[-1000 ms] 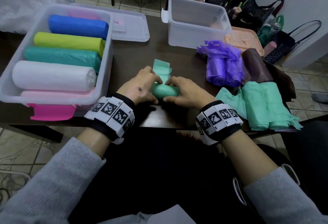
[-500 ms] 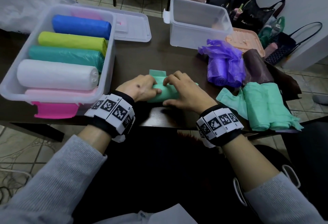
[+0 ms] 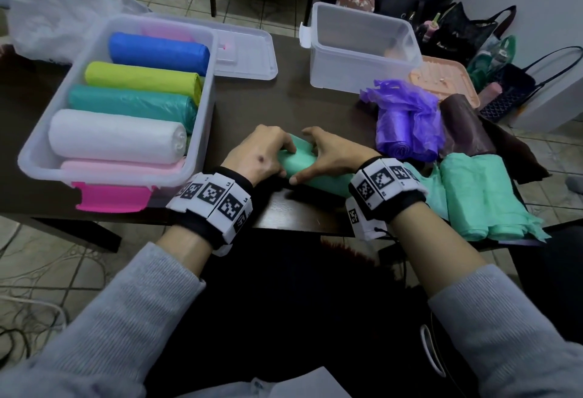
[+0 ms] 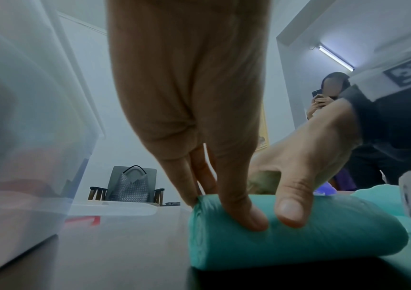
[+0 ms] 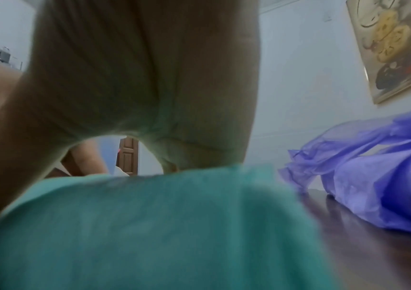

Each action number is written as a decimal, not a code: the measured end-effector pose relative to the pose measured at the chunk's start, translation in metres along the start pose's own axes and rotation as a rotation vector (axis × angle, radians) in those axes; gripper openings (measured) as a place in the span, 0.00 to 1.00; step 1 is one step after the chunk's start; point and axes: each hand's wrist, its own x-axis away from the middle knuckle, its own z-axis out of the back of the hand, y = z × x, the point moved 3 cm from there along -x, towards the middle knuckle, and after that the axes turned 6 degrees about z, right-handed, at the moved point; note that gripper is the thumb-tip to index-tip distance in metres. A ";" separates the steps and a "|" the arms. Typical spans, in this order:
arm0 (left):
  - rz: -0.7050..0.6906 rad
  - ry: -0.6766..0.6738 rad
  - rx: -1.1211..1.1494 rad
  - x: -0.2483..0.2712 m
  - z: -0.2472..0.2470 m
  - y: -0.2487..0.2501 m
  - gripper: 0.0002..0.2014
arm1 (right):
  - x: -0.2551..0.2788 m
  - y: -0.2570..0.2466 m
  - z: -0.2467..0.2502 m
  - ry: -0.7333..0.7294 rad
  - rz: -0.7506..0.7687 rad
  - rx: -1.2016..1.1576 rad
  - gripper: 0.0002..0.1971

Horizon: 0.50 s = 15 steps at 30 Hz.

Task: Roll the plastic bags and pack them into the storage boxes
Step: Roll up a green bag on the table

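The green bag roll [image 3: 303, 164] lies on the table [image 3: 271, 107] under both hands, light, soft and slippery, so likely to spring loose unless pinned along its length. The left hand [image 3: 258, 158] curls fingers [image 4: 244, 208] and thumb round its left end; the right hand [image 3: 328, 158] clasps it just beside. A second ago a flat tail lay beyond the fingers; now it is wound in.
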 end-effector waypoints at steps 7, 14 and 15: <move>0.010 -0.026 0.070 0.001 0.002 -0.002 0.27 | -0.012 -0.014 -0.007 -0.032 0.000 0.125 0.30; 0.022 -0.049 0.090 0.002 0.005 0.001 0.27 | 0.003 -0.014 -0.020 0.042 0.063 0.193 0.37; 0.023 -0.049 0.087 0.003 0.005 0.001 0.27 | 0.005 -0.014 -0.023 0.061 0.070 0.189 0.36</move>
